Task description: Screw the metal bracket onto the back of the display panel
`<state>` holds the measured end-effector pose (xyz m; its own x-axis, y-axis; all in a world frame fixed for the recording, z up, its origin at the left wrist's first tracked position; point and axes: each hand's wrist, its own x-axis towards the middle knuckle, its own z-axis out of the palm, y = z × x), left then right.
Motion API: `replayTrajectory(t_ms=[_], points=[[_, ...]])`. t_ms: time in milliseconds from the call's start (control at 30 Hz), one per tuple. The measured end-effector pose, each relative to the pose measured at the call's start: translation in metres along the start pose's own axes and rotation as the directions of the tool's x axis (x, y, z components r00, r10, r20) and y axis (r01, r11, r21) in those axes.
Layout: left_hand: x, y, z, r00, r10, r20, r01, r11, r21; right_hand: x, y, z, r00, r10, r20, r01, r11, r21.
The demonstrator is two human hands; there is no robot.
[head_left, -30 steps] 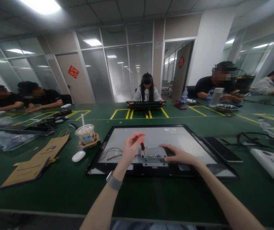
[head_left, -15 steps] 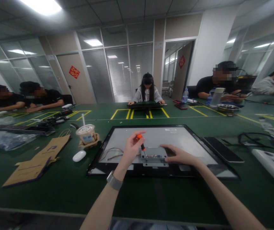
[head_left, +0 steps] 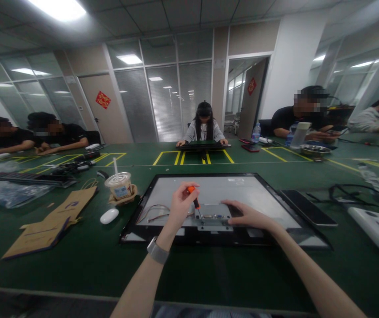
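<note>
A flat display panel (head_left: pixel 258 194) with a black frame lies back side up in front of me. Near its front edge sits a metal box (head_left: pixel 213 211) with a row of ports facing me. My left hand (head_left: pixel 180 205) is closed on an orange and black screwdriver (head_left: pixel 196 203), held tilted, its tip down at the box's left end. My right hand (head_left: pixel 252 216) grips the right end of the box, thumb in front and fingers behind. Thin cables (head_left: pixel 156 214) lie on the panel left of the box.
Left of the panel stand a drink cup (head_left: pixel 119 184) in a cardboard holder, a white mouse-like case (head_left: pixel 109 216) and a paper bag (head_left: pixel 48 221). To the right lie a black phone (head_left: pixel 308 207) and a white device (head_left: pixel 376 232). Several people sit around the green table (head_left: pixel 76 274).
My left index finger has curled in towards the screwdriver handle, and the handle leans slightly more to the left. My right hand stays on the box.
</note>
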<state>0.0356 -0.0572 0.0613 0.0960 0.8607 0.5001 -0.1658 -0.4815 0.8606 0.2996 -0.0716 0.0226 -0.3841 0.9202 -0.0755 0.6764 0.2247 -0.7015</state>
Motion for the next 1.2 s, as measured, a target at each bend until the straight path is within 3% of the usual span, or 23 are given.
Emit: replayTrajectory(t_ms=[200,400,567,633,867,1067,1200], points=[[0.0005,-0.0004,-0.0005,1.0,0.004,0.022,-0.003,0.999,-0.047,-0.0008,-0.0043,-0.0009,1.0,-0.001,0.003,0.001,1.0,0.008],[0.0017,0.0018,-0.0017,0.999,0.049,-0.008,-0.048,0.999,0.023,0.0002,-0.0021,0.0003,1.0,-0.018,0.0,0.018,1.0,0.016],[-0.0005,0.0032,-0.0001,0.991,-0.036,0.131,0.056,0.987,-0.154,-0.0005,-0.0015,0.0005,1.0,-0.001,-0.003,0.001,1.0,0.015],[-0.0016,0.0027,0.0006,0.986,-0.062,0.152,0.084,0.987,-0.137,-0.0005,-0.0017,0.0004,1.0,0.004,0.002,-0.004,1.0,0.019],[-0.0019,0.0026,0.0015,0.999,-0.011,0.03,0.012,0.999,-0.03,0.0004,-0.0014,0.0008,1.0,0.001,0.001,-0.001,1.0,0.021],[-0.0019,0.0076,0.0032,0.989,-0.06,0.134,0.09,0.969,-0.229,0.0,-0.0017,0.0003,1.0,-0.012,-0.009,0.012,1.0,0.006],[-0.0026,0.006,0.0035,0.986,-0.067,0.153,0.096,0.977,-0.191,0.001,0.0005,0.0009,1.0,-0.024,-0.005,0.025,1.0,0.012]])
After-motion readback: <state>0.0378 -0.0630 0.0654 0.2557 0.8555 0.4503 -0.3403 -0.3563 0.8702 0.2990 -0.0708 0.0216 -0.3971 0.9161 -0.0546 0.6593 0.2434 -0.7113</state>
